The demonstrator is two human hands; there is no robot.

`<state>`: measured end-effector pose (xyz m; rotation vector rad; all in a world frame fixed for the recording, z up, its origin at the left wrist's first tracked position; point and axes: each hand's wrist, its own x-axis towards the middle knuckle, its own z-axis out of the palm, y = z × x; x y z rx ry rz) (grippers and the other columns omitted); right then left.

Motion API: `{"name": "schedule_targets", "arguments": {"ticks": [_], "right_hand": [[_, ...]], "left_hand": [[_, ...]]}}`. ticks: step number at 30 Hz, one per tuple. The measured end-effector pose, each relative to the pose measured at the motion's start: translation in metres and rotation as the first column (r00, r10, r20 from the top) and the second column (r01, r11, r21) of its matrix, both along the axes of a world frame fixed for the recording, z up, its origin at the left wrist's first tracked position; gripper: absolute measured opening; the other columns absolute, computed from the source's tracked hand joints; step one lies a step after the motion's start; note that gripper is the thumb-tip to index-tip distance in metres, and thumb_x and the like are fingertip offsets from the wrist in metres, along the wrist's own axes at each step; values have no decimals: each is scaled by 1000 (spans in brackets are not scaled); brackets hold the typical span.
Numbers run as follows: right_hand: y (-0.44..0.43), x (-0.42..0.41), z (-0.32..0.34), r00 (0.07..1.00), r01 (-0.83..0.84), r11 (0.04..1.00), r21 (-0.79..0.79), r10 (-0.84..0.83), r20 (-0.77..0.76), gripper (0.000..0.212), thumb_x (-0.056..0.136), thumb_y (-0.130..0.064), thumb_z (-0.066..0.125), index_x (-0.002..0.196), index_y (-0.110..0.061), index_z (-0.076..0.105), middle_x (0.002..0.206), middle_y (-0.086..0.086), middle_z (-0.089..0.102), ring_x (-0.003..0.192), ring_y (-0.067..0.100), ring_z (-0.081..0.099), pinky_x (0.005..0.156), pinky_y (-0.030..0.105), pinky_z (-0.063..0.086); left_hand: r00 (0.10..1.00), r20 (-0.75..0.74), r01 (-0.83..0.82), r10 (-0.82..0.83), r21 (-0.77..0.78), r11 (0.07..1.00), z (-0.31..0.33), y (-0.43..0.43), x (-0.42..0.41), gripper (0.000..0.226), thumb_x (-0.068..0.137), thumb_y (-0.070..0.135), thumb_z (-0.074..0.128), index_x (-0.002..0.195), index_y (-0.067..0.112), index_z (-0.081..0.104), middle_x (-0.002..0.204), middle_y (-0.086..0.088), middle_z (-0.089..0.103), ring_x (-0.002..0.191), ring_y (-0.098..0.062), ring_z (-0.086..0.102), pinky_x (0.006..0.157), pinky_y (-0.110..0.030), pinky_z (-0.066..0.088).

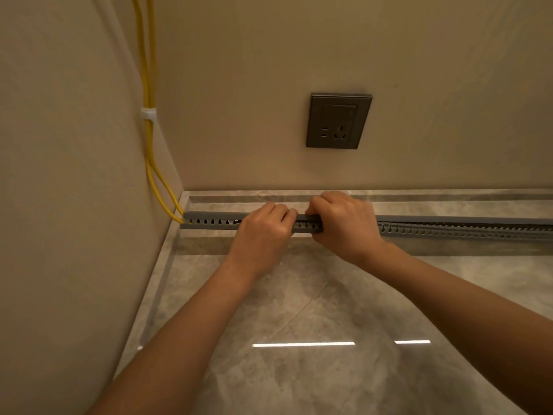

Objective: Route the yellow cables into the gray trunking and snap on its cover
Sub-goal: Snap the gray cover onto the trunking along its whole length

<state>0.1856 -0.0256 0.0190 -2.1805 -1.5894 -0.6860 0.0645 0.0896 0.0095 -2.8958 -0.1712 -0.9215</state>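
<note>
Gray trunking [449, 230] | left hand [263, 232] curled over its top edge, gripping | right hand [344, 223] just beside, gripping likewise

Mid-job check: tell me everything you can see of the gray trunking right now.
The trunking is a long gray channel, plastic by its look, lying level on the stone ledge at the foot of the back wall, from the left corner past the right edge of view. Its front shows a row of small slots; a smooth strip tops it. Yellow cables enter its left end. The left hand and right hand grip its middle, fingers curled over the top.
</note>
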Motion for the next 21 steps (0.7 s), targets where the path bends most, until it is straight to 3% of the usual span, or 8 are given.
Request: {"name": "schedule_targets", "arguments": {"ticks": [15,18,21], "right_hand": [[-2,-1,0,998,-48,998,39,47,33,16,60,-7,79,65,-13,65,58,1,61,50,22,58,39,23,33],[-3,1,-2,997,-66,998,20,65,39,16,62,-8,77,69,-13,63,63,1,61,55,23,58,39,22,30],[-7,3,-4,995,-92,995,-41,93,32,18,67,-13,77,79,-13,63,72,3,62,64,23,59,38,26,38]], "left_hand": [[997,-60,41,-42,-25,999,10,-3,-2,28,50,11,88,69,5,69,59,-5,61,54,-22,58,43,-25,44],[998,-62,31,-32,-25,999,9,-2,-2,25,53,9,86,69,5,68,59,-5,60,54,-22,58,42,-26,44],[997,-64,29,-30,-15,999,7,-2,-1,21,57,8,83,70,5,66,60,-6,60,55,-23,58,42,-27,44]]}}
